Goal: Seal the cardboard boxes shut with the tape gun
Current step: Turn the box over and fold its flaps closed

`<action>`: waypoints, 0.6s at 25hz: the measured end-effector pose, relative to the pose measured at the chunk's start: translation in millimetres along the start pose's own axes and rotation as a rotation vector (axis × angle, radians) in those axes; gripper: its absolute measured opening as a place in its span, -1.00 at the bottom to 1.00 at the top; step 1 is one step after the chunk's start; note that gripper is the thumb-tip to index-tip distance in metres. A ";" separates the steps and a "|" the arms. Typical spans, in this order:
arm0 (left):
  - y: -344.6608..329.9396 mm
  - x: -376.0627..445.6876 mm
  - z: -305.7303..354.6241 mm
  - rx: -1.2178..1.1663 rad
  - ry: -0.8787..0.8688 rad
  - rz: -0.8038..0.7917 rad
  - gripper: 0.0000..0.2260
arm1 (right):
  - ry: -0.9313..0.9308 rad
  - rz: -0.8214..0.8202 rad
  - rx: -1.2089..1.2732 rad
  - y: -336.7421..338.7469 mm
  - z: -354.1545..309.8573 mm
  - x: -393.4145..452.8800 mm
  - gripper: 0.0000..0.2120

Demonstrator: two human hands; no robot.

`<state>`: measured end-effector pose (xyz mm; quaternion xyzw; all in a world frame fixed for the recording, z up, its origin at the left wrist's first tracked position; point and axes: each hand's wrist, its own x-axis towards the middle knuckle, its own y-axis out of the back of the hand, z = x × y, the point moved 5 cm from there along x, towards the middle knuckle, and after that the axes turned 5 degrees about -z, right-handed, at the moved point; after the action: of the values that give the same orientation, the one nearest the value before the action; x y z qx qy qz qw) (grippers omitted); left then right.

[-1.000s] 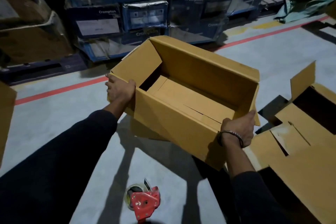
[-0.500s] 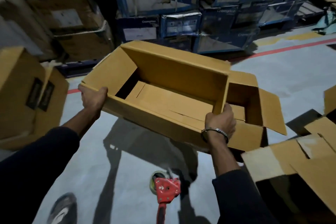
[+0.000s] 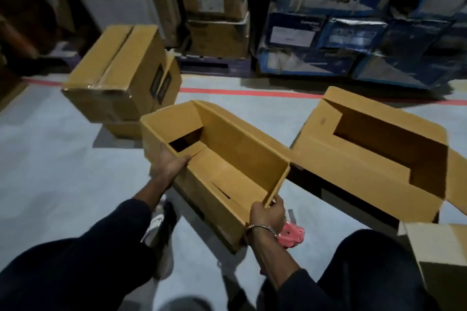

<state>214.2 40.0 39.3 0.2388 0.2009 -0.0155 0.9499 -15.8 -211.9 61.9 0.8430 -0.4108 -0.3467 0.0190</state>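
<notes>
The left hand [image 3: 169,163] grips the near-left rim of the open cardboard box [image 3: 222,159], fingers curled over the wall edge. The right hand [image 3: 267,213] pinches the near-right corner of the same box at the base of its upright end flap. The box is held clear of the floor [image 3: 50,171], tilted, with its open side facing up and toward the camera; its long axis runs from the upper left down to the lower right of the view. The inner bottom flaps meet unevenly, with a dark gap at the far end. The red tape gun [image 3: 290,235] lies on the floor just beside and behind the right wrist, partly hidden; its pointing direction cannot be determined. A second open box [image 3: 379,151] sits to the right, and a closed taped box [image 3: 118,76] stands beyond on the left. Risk: the loose bottom flaps may spring apart if the box is set down unsupported, leaving a seam the tape cannot bridge. Risk: lowering the box blind may trap or strike the tape gun.
</notes>
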 end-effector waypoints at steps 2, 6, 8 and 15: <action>-9.2 -32.4 -10.3 -0.010 0.008 -0.036 -0.30 | -0.053 -0.034 0.026 -32.3 28.3 -13.8 -0.41; -23.2 -43.3 -55.0 -0.011 0.051 -0.041 -0.36 | -0.249 -0.051 0.011 -65.9 83.1 -20.4 -0.40; -23.0 -35.3 -82.7 0.084 0.071 -0.070 -0.22 | -0.375 -0.147 -0.078 -81.3 111.9 -27.7 -0.31; -6.0 -8.3 -118.8 -0.048 0.009 -0.151 -0.20 | -0.623 -0.655 -0.401 -115.7 146.7 -32.9 -0.49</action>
<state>161.3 88.7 -55.9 0.2002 0.2231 -0.0811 0.9506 -39.1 -75.0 -67.4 0.7639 -0.0357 -0.6422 -0.0527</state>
